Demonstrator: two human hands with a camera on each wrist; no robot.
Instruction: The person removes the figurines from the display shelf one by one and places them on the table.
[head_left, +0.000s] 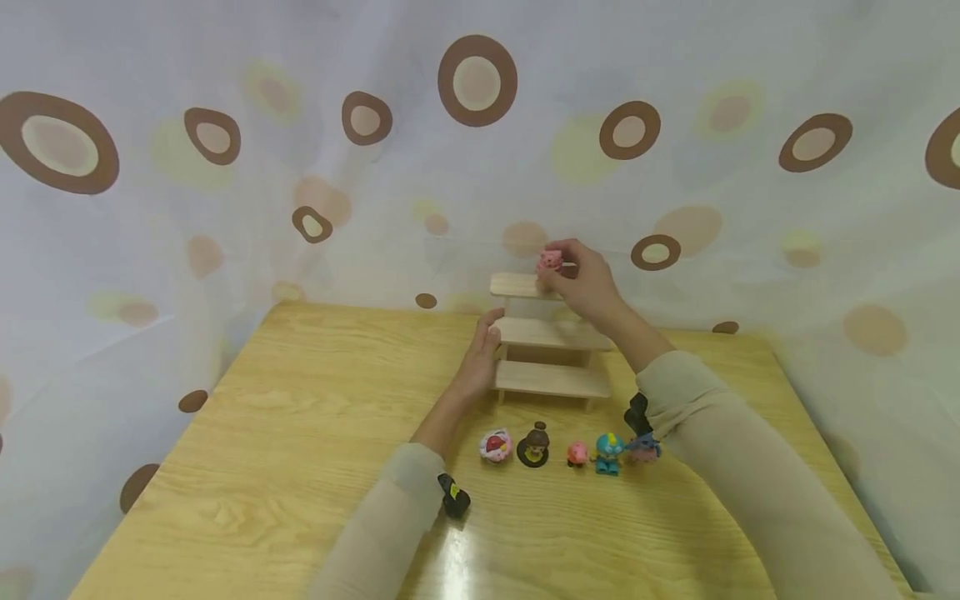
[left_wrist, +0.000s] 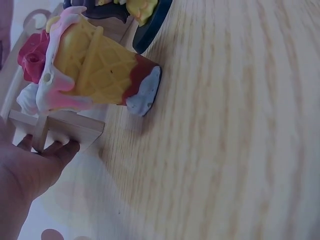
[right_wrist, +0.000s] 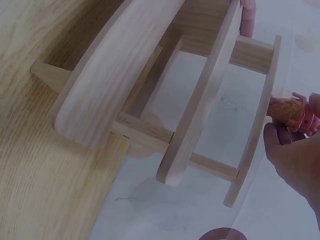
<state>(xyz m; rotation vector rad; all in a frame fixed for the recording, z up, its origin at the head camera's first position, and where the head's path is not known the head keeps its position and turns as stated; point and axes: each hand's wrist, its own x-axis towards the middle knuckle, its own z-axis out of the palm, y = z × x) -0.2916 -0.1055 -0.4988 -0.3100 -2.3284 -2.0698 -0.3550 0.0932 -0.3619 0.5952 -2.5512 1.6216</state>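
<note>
A three-step wooden display shelf [head_left: 553, 380] stands towards the back of the table. My left hand [head_left: 478, 358] grips its left side; in the left wrist view the fingers [left_wrist: 65, 150] reach round a leg below a step. At the top step, my right hand [head_left: 588, 287] pinches a pink ice-cream-cone figurine [head_left: 549, 260] between thumb and fingers. In the right wrist view, the waffle base of this figurine [right_wrist: 289, 110] is right at the top step's board [right_wrist: 255, 130], its pink top partly hidden by the hand.
In front of the shelf is a row of figurines: a pink-and-white ice-cream cone [head_left: 496, 446], a brown-haired figure with a bun [head_left: 536, 446], a small pink one [head_left: 577, 454], a teal one [head_left: 609, 454] and a blue-and-pink one [head_left: 645, 448]. A patterned curtain [head_left: 420, 192] hangs behind the table.
</note>
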